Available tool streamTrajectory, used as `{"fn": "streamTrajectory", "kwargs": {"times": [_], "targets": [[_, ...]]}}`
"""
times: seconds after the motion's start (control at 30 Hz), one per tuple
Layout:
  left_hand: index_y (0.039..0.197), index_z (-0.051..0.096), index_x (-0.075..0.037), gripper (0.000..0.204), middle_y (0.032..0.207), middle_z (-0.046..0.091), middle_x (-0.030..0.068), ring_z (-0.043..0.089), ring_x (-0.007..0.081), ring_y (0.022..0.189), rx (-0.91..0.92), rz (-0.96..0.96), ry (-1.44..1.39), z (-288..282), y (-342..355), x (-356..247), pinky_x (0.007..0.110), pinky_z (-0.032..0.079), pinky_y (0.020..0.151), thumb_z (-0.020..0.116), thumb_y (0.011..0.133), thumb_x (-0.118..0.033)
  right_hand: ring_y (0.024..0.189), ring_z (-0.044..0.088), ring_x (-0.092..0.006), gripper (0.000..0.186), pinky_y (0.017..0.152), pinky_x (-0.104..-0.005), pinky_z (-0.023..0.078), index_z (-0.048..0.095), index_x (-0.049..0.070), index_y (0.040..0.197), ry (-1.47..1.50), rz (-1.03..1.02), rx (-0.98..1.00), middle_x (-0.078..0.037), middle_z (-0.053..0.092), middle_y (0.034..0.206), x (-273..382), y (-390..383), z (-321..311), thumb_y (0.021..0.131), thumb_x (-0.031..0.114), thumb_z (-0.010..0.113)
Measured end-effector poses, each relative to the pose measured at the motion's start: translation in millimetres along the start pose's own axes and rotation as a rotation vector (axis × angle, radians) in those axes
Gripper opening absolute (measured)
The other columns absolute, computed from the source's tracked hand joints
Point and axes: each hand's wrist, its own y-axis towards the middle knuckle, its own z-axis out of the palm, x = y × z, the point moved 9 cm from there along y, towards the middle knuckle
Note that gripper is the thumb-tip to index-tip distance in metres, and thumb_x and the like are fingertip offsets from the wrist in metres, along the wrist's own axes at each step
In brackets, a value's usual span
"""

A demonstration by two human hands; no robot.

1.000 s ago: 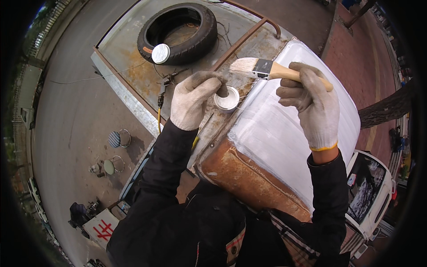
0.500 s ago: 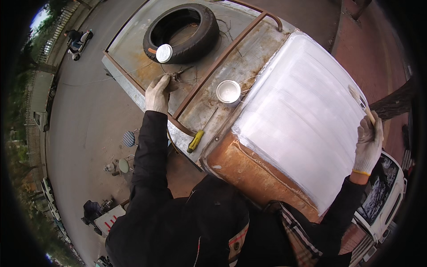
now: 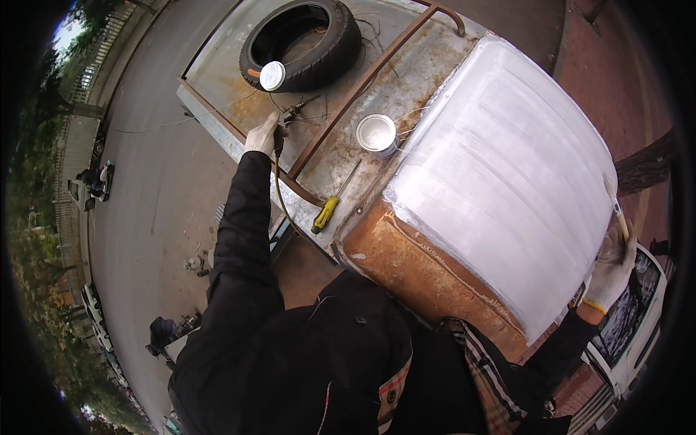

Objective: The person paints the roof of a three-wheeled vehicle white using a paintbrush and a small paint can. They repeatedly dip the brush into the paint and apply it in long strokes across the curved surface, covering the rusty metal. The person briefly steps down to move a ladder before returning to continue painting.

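Note:
My right hand (image 3: 612, 264), in a whitish knit glove, pinches the pale handle of a paintbrush (image 3: 620, 219). The brush meets the right edge of a roof panel (image 3: 493, 181) coated in white. Along its near side, bare rusty metal (image 3: 417, 264) shows. My gloved left hand (image 3: 262, 135) is closed at the rusty rail (image 3: 206, 107), beside a dark tool (image 3: 280, 138) with a cord hanging down; what its fingers grip is hidden. An open can of white paint (image 3: 377, 134) stands between rail and panel, near a yellow-handled screwdriver (image 3: 326, 214).
Beyond the rail lies a black tyre (image 3: 341, 54) with a round white lid (image 3: 272, 75) against it. Loose wires (image 3: 312, 116) trail over the metal bed. A tree trunk (image 3: 645, 168) rises past the panel's right edge, and a white vehicle (image 3: 638, 330) is parked below.
My right hand has shifted down and outward with the paintbrush along the panel's right edge. My left hand stays near the rail. A scooter rider has moved along the road.

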Motion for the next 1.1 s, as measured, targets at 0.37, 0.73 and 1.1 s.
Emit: {"fn": "streamTrajectory", "kwargs": {"times": [0.37,0.73,1.1], "targets": [[0.151,0.058,-0.019,0.075,0.13,0.061,0.031,0.062,0.0423,0.121,0.015,0.157,0.627,22.8,5.4,-12.7,0.043,0.052,0.105,0.074,0.078,-0.029,0.116,0.072,-0.0227,0.04,0.099,-0.0325,0.061,0.056,-0.003,0.141,0.022,-0.057,-0.022,-0.018,0.07,0.13,18.2,2.7,-67.0,0.111,0.022,0.053],[0.113,0.069,0.005,0.044,0.086,0.069,0.0112,0.066,0.0251,0.069,0.026,0.161,0.102,73.2,53.6,58.7,0.035,0.054,0.06,0.061,0.101,-0.037,0.087,0.074,-0.0243,0.027,0.075,-0.034,0.061,0.064,0.0,0.12,0.158,-0.202,-0.303,-0.015,0.074,0.111,46.8,30.8,-150.5,0.104,0.02,0.065],[0.13,0.068,-0.006,0.049,0.111,0.075,0.0173,0.073,0.0322,0.095,-0.042,-0.06,1.038,72.8,106.5,110.7,0.043,0.058,0.085,0.068,0.096,-0.04,0.079,0.075,-0.0216,0.022,0.067,-0.0316,0.062,0.066,0.004,0.115,0.051,-0.164,-0.565,-0.012,0.074,0.103,36.8,83.2,-246.0,0.101,0.019,0.07]]}}
